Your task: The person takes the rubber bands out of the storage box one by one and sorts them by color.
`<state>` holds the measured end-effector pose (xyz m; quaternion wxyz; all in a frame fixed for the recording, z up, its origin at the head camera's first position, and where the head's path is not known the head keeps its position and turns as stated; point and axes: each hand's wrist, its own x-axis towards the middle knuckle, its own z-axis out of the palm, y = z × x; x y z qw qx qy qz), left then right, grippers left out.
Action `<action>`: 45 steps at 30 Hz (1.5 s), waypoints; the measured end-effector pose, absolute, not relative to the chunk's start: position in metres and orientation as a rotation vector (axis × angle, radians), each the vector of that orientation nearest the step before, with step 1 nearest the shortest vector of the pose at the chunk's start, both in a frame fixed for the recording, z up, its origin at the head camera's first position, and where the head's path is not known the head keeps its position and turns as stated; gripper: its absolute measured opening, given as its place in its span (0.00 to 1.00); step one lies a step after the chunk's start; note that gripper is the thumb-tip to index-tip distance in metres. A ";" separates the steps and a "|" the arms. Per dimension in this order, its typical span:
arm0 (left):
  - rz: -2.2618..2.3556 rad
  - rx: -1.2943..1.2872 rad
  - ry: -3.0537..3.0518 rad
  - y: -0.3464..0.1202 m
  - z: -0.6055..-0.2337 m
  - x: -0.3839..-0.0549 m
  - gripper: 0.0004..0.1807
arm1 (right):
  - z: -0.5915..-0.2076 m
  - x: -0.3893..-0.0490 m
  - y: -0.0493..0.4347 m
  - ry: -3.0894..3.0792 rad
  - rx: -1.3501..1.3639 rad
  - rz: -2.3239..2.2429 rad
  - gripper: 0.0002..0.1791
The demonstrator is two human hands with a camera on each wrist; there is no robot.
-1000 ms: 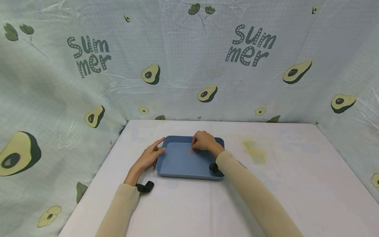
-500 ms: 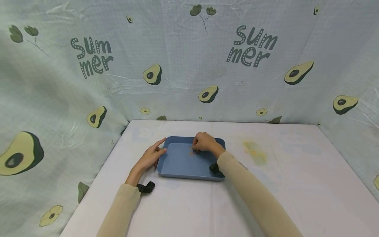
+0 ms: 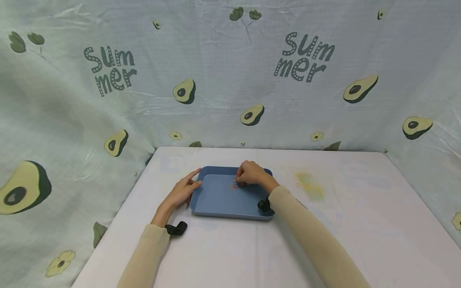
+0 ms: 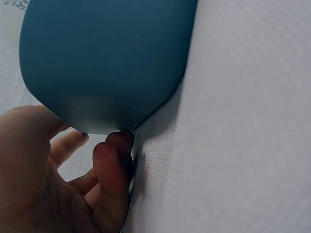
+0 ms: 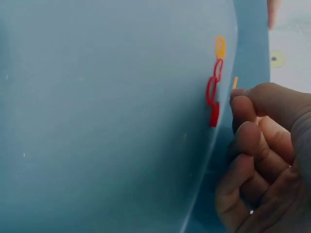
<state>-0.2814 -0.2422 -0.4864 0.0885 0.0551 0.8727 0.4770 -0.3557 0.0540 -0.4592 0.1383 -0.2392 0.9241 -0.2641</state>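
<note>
The blue tray [image 3: 223,205] lies on the white table. My left hand [image 3: 181,190] touches its left side, thumb at the rim and index finger reaching toward the far corner. In the left wrist view, the fingers lie against the outside of the tray's wall [image 4: 104,104]. My right hand [image 3: 252,173] is over the far right part of the tray. Between thumb and index finger it pinches a thin orange piece [image 5: 235,83]. Beside it in the tray are an orange loop [image 5: 220,55], two slim red loops [image 5: 208,92] and a thicker red piece [image 5: 215,115].
A raised rim runs round the tray. The white table [image 3: 223,256] extends to both sides, with a yellowish patch [image 3: 309,185] on its cloth at the right. Behind stands a pale curtain [image 3: 216,48] printed with avocados and lettering.
My right hand and forearm have shifted slightly to the right over the tray, and small orange bits near its fingertips show a little differently. The left hand stays at the tray's edge.
</note>
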 end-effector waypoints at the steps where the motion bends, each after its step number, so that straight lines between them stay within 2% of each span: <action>1: 1.421 0.162 2.599 -0.243 -0.487 -0.281 0.36 | -0.458 -0.355 0.055 2.674 -0.688 -0.766 0.09; 23: 1.423 0.164 2.586 -0.245 -0.490 -0.280 0.36 | -0.417 -0.318 0.096 2.871 -0.766 -0.783 0.06; 32: 1.425 0.169 2.599 -0.244 -0.488 -0.280 0.35 | -0.406 -0.304 0.137 2.879 -0.685 -0.930 0.07; 45: 1.433 0.162 2.597 -0.242 -0.487 -0.280 0.35 | -0.412 -0.292 0.222 2.935 -0.533 -0.944 0.08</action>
